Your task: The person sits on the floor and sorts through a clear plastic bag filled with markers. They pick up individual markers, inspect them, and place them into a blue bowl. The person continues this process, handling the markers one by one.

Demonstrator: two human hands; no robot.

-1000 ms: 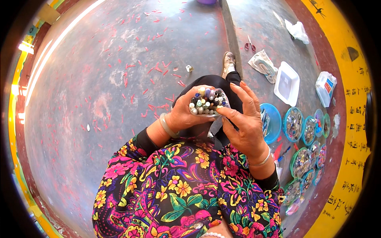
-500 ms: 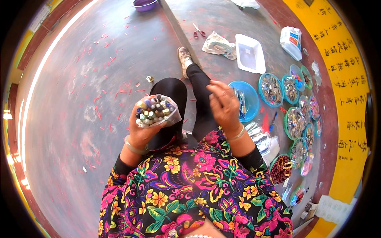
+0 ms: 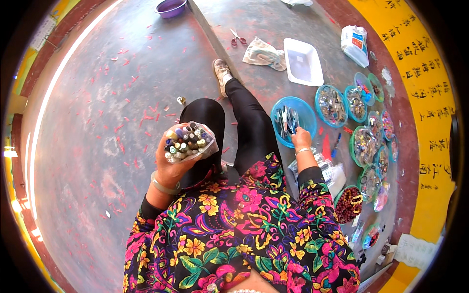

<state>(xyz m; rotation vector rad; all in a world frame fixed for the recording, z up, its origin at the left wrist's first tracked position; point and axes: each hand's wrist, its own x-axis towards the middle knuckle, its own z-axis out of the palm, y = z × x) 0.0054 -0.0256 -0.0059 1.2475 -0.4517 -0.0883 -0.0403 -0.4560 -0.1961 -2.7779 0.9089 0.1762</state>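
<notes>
My left hand [image 3: 168,158] is wrapped around a clear plastic bag [image 3: 211,146] packed with pens [image 3: 188,141], held over my left knee. Their round ends, in black, white, purple and gold, point upward. To the right, my right hand [image 3: 302,137] reaches over the near rim of a blue plastic basin [image 3: 306,115]. Its fingers are closed at the end of a dark pen [image 3: 294,129] among several pens lying in the basin. The fingertips are partly hidden. Just below that hand lies a clear packet of pens [image 3: 312,163] on the floor.
Several round baskets of small items [image 3: 332,105] crowd the right side, with a dark red beaded heap [image 3: 348,205] nearest me. A white tray [image 3: 317,75], a cloth [image 3: 264,53] and scissors [image 3: 238,38] lie ahead. A purple basin [image 3: 171,9] stands far off. Red scraps litter the floor.
My right hand has gone from above my right leg, fingers loosely spread, down to the right into the blue basin and closed on a pen. My left hand keeps its bag.
</notes>
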